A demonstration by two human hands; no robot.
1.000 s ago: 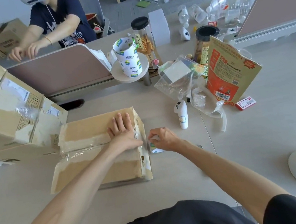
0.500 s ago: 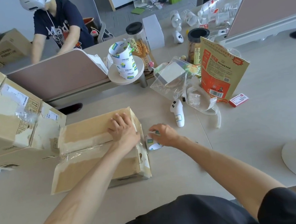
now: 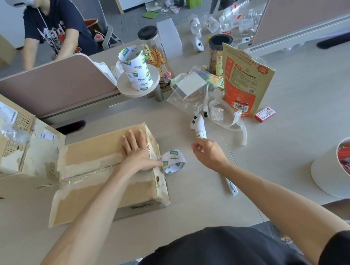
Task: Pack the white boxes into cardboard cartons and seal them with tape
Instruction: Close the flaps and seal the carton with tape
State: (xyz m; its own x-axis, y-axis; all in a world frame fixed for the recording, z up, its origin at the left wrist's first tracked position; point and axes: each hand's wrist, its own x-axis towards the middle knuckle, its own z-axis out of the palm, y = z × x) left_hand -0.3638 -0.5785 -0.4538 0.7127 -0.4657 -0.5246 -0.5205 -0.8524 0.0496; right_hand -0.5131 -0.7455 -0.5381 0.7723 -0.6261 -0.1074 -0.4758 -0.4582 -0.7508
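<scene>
A brown cardboard carton [image 3: 102,182] lies closed on the desk, with clear tape along its top seam. My left hand [image 3: 136,154] presses flat on the carton's top near its right edge, fingers straight and thumb at the tape on the corner. A white tape roll [image 3: 174,161] with blue and green labels rests on the desk against the carton's right side. To the right of the roll, my right hand [image 3: 209,153] hovers apart from it, fingers loosely curled with nothing visible in them. No white boxes show inside the carton.
Larger taped cartons [image 3: 5,135] stand at the left. Behind are stacked tape cores on a white stand [image 3: 136,72], a white controller [image 3: 198,126], plastic bags, an orange pouch [image 3: 244,83] and a small red box [image 3: 265,114]. A white bowl [image 3: 323,173] sits right; a person works across the divider.
My right hand has let go of the tape roll and drawn away to the right. The roll now lies against the carton's side. My left hand stays pressed on the carton.
</scene>
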